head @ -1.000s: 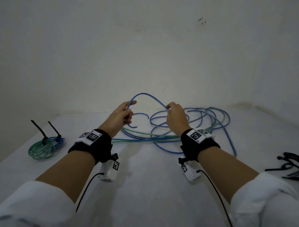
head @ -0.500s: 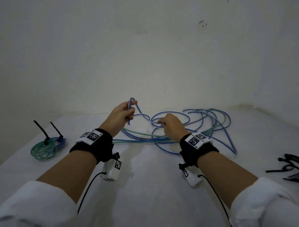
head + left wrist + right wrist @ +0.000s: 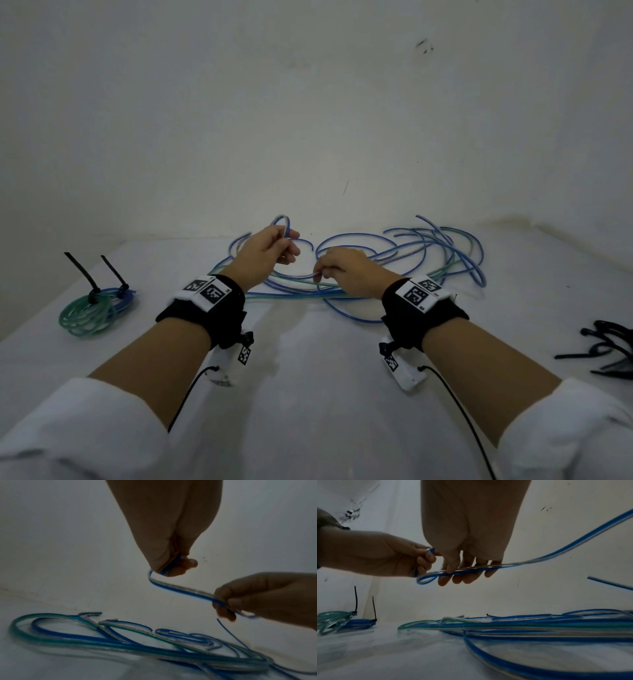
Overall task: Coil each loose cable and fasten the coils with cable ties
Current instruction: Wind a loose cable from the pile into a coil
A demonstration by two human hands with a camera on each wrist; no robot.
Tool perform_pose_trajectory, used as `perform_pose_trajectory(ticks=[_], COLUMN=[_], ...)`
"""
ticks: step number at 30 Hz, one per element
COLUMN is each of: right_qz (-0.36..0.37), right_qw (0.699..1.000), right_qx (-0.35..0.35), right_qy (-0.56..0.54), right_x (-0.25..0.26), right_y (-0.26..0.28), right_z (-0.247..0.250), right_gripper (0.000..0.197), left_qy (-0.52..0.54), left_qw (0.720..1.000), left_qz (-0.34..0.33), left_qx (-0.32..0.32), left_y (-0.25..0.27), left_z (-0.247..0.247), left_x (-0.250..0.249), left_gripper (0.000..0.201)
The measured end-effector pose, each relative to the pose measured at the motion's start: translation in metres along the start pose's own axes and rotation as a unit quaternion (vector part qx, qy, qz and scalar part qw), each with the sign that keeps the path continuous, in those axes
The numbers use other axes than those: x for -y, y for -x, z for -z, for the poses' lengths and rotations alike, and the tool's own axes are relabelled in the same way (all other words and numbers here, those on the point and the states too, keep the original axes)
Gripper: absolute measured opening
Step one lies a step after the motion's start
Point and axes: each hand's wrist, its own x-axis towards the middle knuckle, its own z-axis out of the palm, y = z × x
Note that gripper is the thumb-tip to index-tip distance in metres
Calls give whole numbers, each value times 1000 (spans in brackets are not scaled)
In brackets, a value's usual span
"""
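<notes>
My left hand [image 3: 270, 248] is raised a little above the table and pinches the end of a blue-and-clear cable [image 3: 180, 588], with a small loop [image 3: 283, 224] rising over its fingers. My right hand [image 3: 337, 272] sits lower to the right and pinches the same cable [image 3: 547, 557] between thumb and fingers [image 3: 462, 576]. From there the cable runs off to the right. A loose tangle of blue and green cables [image 3: 428, 260] lies on the table beyond and under both hands.
Two tied coils, green [image 3: 87, 313] and blue [image 3: 125, 296], lie at the left with black cable ties [image 3: 80, 270] sticking up. A pile of loose black cable ties [image 3: 606, 349] sits at the right edge. A white wall [image 3: 308, 120] closes the back and right.
My right hand has moved left and down along the cable, closer to my left hand. The wide arc between the hands has shrunk to a small loop at my left fingers.
</notes>
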Motion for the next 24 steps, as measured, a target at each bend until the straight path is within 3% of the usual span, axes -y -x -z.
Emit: perform_pose_trajectory(ticks=[6,10,14,24], right_qz=[22,8,-1,-14], right_qw=[985,973,966,956], right_qx=[-89,-150,-162,-207], right_qy=[-143,-177,-199,-207], right_x=[6,0,-5,-20], right_y=[6,7,7,15], right_z=[14,20,25,26], right_gripper=[13,6,5,10], left_qy=[-106,-43,-36,-1], left_qw=[990,992,985,992], left_qz=[32,62,71,82], left_qx=[88,101,154,99], left_y=[7,8,7,11], left_z=[-3,-3,-2,5], left_x=[5,-2,-8,-19], left_gripper=[21,36,39,39])
